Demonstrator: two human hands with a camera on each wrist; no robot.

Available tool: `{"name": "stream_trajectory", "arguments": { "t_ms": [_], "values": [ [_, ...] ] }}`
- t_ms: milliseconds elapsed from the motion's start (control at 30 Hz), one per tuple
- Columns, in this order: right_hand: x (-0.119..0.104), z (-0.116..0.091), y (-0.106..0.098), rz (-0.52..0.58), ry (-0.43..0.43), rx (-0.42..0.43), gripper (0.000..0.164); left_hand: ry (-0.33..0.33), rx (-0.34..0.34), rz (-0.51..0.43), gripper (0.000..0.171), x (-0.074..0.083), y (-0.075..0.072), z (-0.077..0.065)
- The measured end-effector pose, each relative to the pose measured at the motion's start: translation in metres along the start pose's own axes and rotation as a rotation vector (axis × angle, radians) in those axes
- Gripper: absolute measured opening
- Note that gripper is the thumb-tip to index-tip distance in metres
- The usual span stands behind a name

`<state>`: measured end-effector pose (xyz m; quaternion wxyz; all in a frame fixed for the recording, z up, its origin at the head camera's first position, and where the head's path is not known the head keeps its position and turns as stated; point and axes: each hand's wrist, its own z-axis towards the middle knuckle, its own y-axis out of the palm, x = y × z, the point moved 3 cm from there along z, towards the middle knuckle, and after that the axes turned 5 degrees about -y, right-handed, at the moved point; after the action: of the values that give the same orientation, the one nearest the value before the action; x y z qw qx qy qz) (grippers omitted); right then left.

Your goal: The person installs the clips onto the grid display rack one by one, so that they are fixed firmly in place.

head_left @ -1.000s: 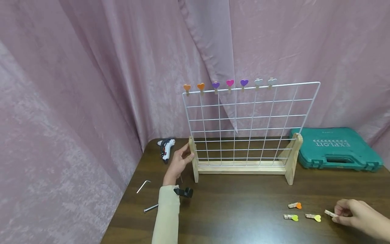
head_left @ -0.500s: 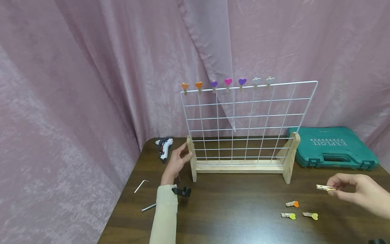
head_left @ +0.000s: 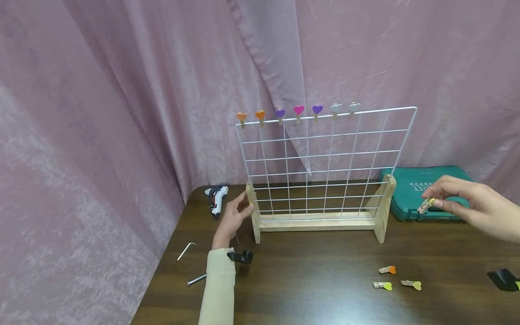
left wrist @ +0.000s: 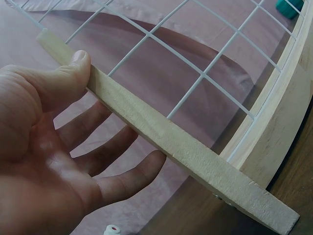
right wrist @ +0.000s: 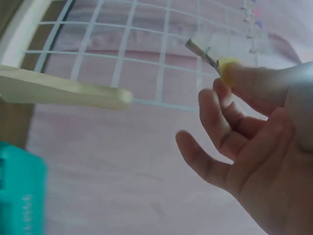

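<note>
My right hand [head_left: 475, 205] pinches a small wooden clothespin [head_left: 424, 206] by its yellow heart end, raised in front of the green case. In the right wrist view the clothespin [right wrist: 200, 51] points away from the thumb, jaws outward. My left hand [head_left: 231, 221] grips the left wooden post [left wrist: 146, 117] of a stand, thumb on the near side and fingers behind. That stand carries a white wire grid [head_left: 321, 158]. Along the grid's top bar sit several heart clothespins: orange, purple, a pink one [head_left: 298, 110] and pale ones, all on the left and middle.
On the table [head_left: 308, 280] lie an orange-heart clothespin [head_left: 387, 270] and two yellow-green ones, one of them here [head_left: 383, 285]. Behind the stand is a green tool case [head_left: 406, 180]. At left are a glue gun [head_left: 217, 199], a hex key [head_left: 186, 251] and a bolt [head_left: 197, 280].
My right hand has lifted the clothespin from the table, up and leftward to in front of the green case. The left hand has stayed on the post; the head view has shifted slightly.
</note>
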<state>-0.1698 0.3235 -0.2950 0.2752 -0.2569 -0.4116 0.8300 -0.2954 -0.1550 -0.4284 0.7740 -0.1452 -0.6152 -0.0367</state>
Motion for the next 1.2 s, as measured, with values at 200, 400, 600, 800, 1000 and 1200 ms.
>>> {"name": "stream_trajectory", "arguments": {
  "t_ms": [200, 400, 600, 800, 1000, 1200],
  "values": [
    [-0.011, 0.041, -0.026, -0.169, -0.109, 0.022, 0.041, 0.009, 0.0, 0.001, 0.055, 0.0, 0.0, 0.0],
    [-0.027, 0.079, -0.046, -0.271, -0.186, 0.087, 0.041, 0.014, 0.005, 0.013, 0.055, -0.001, 0.0, -0.001],
    [-0.038, 0.112, -0.058, -0.275, -0.207, 0.219, 0.031, 0.005, 0.006, 0.002, 0.055, -0.002, 0.0, -0.002],
    [-0.04, 0.14, -0.066, -0.25, -0.187, 0.371, 0.02, 0.002, 0.005, 0.008, 0.055, -0.001, 0.001, -0.001],
    [-0.036, 0.161, -0.065, -0.248, -0.132, 0.397, 0.012, -0.008, 0.011, 0.012, 0.055, 0.0, -0.001, -0.003],
    [-0.034, 0.174, -0.06, -0.215, -0.126, 0.344, 0.011, -0.001, 0.014, 0.014, 0.055, 0.0, 0.0, -0.003]
  ]
}}
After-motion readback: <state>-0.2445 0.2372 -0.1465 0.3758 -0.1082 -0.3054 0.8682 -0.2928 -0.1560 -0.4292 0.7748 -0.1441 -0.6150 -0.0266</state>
